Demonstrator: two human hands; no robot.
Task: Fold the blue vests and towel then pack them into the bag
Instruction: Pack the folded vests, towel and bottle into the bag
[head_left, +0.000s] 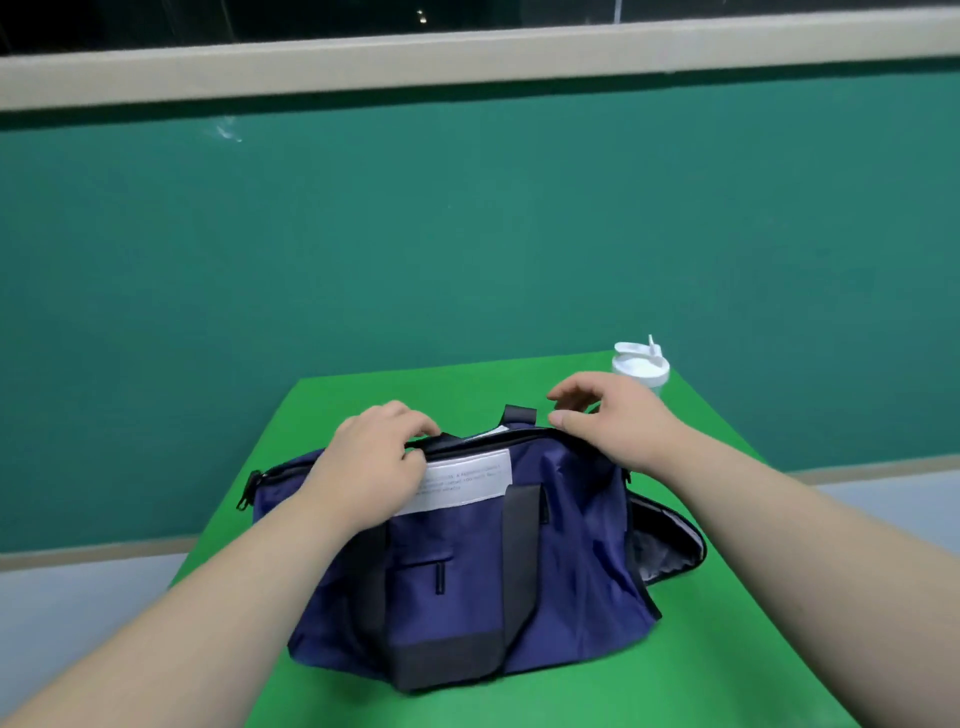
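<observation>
A navy blue duffel bag (566, 561) with black straps and a white label stands on the green table (727, 649). My left hand (371, 460) rests on the bag's top near edge, fingers curled over the black zipper line. My right hand (608, 415) hovers at the top right of the bag, thumb and fingers pinched close at the zipper line. The top opening looks almost closed, with a sliver of pale lining showing. No vests or towel are visible outside the bag. A side pocket (667, 545) on the right end gapes open, showing grey lining.
A white lidded bottle (641, 366) stands at the table's far right corner, just behind my right hand. A teal wall rises beyond the table. Grey floor lies on both sides of the table.
</observation>
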